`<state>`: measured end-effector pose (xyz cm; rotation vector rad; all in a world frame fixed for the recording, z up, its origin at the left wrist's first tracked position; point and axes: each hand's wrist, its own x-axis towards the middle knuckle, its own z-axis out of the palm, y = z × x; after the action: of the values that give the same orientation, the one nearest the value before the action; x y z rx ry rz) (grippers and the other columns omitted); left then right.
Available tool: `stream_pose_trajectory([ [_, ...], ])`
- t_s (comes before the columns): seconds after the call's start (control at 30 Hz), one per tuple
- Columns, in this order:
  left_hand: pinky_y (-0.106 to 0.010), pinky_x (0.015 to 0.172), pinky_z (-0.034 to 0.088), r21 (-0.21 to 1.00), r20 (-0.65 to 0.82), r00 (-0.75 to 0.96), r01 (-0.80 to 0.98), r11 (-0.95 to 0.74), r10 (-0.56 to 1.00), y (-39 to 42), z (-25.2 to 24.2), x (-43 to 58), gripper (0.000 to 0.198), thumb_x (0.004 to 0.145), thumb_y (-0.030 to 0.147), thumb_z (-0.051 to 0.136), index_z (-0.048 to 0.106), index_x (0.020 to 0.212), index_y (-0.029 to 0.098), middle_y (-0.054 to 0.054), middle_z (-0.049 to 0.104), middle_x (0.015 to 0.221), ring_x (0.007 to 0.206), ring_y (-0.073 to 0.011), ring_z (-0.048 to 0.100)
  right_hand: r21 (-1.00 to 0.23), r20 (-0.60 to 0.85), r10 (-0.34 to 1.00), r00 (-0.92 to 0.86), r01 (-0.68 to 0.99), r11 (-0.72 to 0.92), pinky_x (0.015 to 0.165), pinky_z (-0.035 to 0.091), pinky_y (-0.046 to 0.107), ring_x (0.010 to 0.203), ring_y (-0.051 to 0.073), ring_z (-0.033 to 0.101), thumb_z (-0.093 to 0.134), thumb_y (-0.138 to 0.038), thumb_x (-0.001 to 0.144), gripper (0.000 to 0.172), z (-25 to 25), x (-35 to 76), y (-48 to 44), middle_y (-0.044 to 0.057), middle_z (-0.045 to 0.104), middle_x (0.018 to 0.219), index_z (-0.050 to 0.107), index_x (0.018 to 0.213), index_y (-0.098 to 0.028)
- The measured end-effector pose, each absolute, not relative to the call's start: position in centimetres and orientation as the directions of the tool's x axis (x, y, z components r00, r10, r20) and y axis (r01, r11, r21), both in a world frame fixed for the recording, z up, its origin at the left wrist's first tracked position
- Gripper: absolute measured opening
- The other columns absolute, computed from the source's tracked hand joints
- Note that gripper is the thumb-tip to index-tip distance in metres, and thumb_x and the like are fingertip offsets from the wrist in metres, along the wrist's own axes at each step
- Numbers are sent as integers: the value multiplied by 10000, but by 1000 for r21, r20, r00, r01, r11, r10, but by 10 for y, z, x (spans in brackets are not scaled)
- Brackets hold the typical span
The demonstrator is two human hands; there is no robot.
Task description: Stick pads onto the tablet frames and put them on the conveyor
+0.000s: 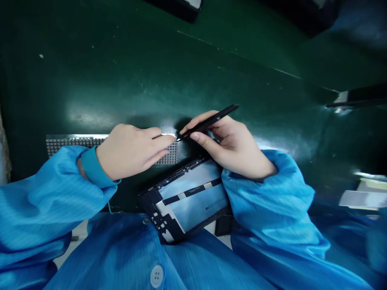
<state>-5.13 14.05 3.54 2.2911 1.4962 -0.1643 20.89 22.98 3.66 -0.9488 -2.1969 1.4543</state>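
Observation:
My right hand (232, 147) is closed around black tweezers (208, 122), whose tip points left at the right end of a grey gridded tray (69, 141). My left hand (133, 151) rests on that tray with its fingers stretched out together, the fingertips almost meeting the tweezers' tip. Just below both hands a black device with a pale shiny panel (187, 199) lies tilted at the table's near edge, partly under my right wrist. Both arms wear blue sleeves.
The dark green table (169, 72) stretches away behind the hands. A dark flat object (359, 98) lies at the right edge, another dark object (178, 7) at the top. A pale gridded tray (359, 198) shows at the lower right.

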Motion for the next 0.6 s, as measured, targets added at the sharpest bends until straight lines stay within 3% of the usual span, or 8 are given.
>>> stream_pose_trajectory([
  [0.2,-363,613,281,202,-371,396,917,-344,840,142,40,-47,471,1247,485,442,797,1524,345,-83,859,1161,768,-254,751,-891,-53,702,-711,351,288,1038,718,417,1113,275,870,819,-472,1143,212,41,207,230,71,897,1177,837,1154,-261],
  [0.37,-343,625,270,240,-333,400,912,-334,854,142,40,-46,399,1234,467,519,779,1518,361,-54,852,1130,788,-214,758,-966,-43,896,-443,248,76,971,754,418,1052,240,874,774,-317,1178,78,49,213,152,49,872,1148,776,1255,-308],
  [0.47,-356,610,233,207,-346,422,905,-371,838,143,39,-47,407,1230,438,513,775,1526,345,-57,850,1124,810,-223,775,-977,21,933,-361,190,95,952,765,455,1032,246,866,717,-223,1183,139,45,212,97,54,852,1118,737,1297,-300],
  [0.6,-346,626,270,205,-357,416,908,-365,836,143,40,-46,436,1227,426,496,766,1558,336,-66,859,1142,816,-225,772,-962,124,925,-360,186,201,1000,768,502,1072,256,874,699,-110,1131,280,33,202,72,72,866,1148,700,1344,-292],
])
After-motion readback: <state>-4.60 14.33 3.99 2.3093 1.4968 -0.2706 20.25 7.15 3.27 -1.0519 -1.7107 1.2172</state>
